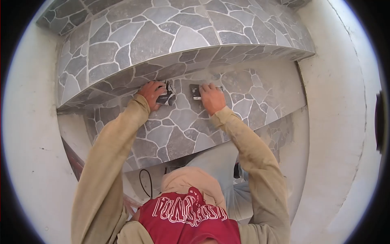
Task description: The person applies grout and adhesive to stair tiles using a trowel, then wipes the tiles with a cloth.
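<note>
My left hand (pixel 151 95) is closed on a crumpled dark rag (pixel 169 96) smeared with white, resting on the stone-patterned step tread (pixel 178 140). To its right, my right hand (pixel 213 99) grips a small flat dark scraper (pixel 195 92) with a pale streak near its lower edge. The scraper lies against the tread, and its far side is hidden under my fingers. Irregular grey stone shapes with white joints cover the tread, with a dusty haze over the joints to the right of my right hand.
A higher step (pixel 154 40) with a curved, overhanging edge rises just beyond my hands. Pale walls stand on the left (pixel 34 122) and right (pixel 333 122). Below the tread's front edge are my legs, a lower step (pixel 278 136) and a thin black loop (pixel 145 183).
</note>
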Demonstrator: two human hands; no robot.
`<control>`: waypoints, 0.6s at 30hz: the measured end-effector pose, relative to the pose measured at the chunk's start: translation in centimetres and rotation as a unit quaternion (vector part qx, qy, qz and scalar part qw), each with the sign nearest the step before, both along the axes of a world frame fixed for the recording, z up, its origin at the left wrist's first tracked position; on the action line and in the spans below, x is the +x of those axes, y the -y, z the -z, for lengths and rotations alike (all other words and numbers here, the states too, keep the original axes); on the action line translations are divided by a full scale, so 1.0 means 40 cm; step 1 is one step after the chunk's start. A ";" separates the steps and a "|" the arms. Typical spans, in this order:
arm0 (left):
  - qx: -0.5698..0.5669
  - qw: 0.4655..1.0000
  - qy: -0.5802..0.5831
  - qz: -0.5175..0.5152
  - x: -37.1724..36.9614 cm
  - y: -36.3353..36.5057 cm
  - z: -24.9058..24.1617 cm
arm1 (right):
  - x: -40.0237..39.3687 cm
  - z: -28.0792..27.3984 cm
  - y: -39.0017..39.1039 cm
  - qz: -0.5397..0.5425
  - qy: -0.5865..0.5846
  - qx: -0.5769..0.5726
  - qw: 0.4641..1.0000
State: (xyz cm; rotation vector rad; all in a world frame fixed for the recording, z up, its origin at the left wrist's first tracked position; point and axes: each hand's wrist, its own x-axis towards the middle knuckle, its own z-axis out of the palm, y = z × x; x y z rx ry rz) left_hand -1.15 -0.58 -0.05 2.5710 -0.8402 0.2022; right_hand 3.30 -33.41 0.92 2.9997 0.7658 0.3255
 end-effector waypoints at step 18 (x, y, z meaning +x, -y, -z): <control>0.039 0.998 0.036 -0.038 -0.083 -0.075 -0.025 | -0.249 -0.028 0.028 0.016 -0.035 0.091 0.995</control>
